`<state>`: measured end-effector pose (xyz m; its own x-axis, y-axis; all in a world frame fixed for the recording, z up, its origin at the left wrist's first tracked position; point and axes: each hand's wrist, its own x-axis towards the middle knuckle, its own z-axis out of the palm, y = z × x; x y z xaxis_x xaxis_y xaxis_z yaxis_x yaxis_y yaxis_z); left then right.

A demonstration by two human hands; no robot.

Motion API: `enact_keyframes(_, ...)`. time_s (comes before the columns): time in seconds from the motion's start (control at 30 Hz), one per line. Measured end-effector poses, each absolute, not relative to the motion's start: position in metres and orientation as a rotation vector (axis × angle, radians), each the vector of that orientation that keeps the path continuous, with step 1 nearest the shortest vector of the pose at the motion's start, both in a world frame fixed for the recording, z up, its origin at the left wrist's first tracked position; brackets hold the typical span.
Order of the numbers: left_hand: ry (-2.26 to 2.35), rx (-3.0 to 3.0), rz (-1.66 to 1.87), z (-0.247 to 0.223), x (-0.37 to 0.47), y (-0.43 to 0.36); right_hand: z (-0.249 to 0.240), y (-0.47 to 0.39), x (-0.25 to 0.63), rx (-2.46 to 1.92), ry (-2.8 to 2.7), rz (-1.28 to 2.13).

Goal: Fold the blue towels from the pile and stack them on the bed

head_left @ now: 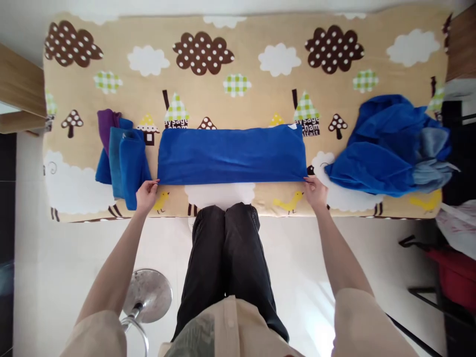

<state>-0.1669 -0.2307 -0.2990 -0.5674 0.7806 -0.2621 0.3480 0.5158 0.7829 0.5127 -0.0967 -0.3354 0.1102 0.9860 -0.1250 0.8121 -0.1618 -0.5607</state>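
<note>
A blue cloth [230,156], folded into a long flat strip, lies across the patterned bed cover in front of me. My left hand [148,195] pinches its near left corner between thumb and fingers. At the near right corner, my right hand [315,192] pinches the cloth in the same way. The near edge runs nearly straight between both hands. A small white tag [292,127] shows at the far right corner. Close beyond my left hand sit several folded cloths [122,153] in blue, teal and purple.
A loose heap of blue cloths [386,144] lies on the right of the patterned cover [253,44]. Below on the floor stands a round metal stool base [148,295]. Dark and red items [457,277] are at the right edge, wooden furniture [18,84] at the left.
</note>
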Motion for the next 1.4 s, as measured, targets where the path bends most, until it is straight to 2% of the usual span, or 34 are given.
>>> enact_keyframes(0.17, 2.192, 1.112, 0.871, -0.300, -0.166, -0.254, -0.330, -0.122, 0.523, -2.018, -1.930, 0.591)
enact_keyframes(0.43, 2.209, 1.760, 0.223, -0.284, -0.147, -0.280, -0.326, -0.144, 0.515, -2.156, -1.970, 0.433)
enact_keyframes(0.53, 2.204, 1.899, 0.280, -0.279, -0.116, -0.262, -0.319, -0.140, 0.476, -2.153, -1.947, 0.323)
enact_keyframes(0.63, 2.132, 1.907, 0.385, -0.285, -0.074, -0.232, -0.317, -0.131, 0.414, -1.952, -2.073, 0.359)
enact_keyframes(0.77, 2.108, 1.773, 0.420, -0.315, -0.017, -0.198, -0.327, -0.120, 0.330, -1.749, -2.315, 0.547)
enact_keyframes(0.9, 2.207, 1.671, 0.481, -0.342, 0.009, -0.192, -0.341, -0.114, 0.292, -1.713, -2.432, 0.624)
enact_keyframes(1.0, 2.220, 1.703, 0.530, -0.350, 0.008, -0.195, -0.347, -0.109, 0.304, -1.770, -2.421, 0.552)
enact_keyframes(1.17, 2.216, 1.675, 0.598, -0.352, 0.004, -0.195, -0.351, -0.093, 0.370, -1.975, -2.326, 0.464)
enact_keyframes(1.4, 2.179, 1.597, 0.693, -0.357, 0.004, -0.194, -0.349, -0.064, 0.440, -2.397, -1.801, 0.403)
